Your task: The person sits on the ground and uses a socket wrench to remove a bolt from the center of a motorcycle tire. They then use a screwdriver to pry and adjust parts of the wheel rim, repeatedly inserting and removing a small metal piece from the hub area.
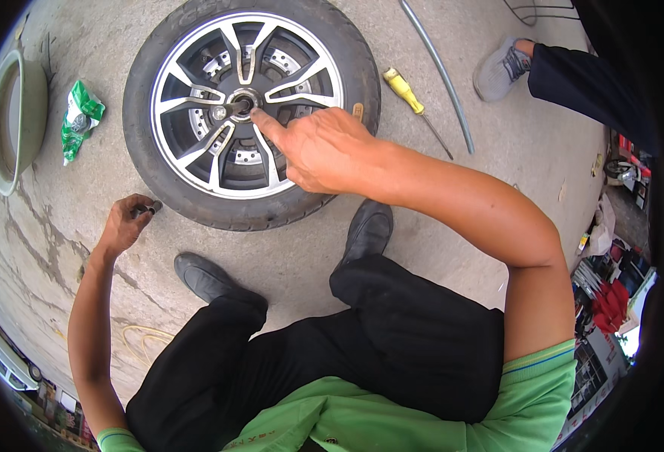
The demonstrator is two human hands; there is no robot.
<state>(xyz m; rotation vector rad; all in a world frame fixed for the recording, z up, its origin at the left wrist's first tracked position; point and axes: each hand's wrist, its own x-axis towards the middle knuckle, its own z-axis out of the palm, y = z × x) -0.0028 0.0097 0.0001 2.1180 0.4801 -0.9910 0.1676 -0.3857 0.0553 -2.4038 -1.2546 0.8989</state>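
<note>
My right hand [317, 147] has its index finger extended to the central hub [243, 96] of a wheel lying flat, touching beside the short shaft there; its other fingers curl loosely. The wheel has a black tyre [155, 177], silver-and-black spokes and a perforated brake disc. My left hand [130, 220], low left of the tyre, grips a small dark cylindrical part [148, 208]. A screwdriver [402, 88] with a yellow handle lies right of the tyre.
A grey hose [441, 68] lies beyond the screwdriver, near another person's shoe [495, 71]. At left are a pale green basin [36, 128] and a green-white packet [83, 120]. My feet [366, 230] are below the wheel. Assorted items [611, 294] line the right edge.
</note>
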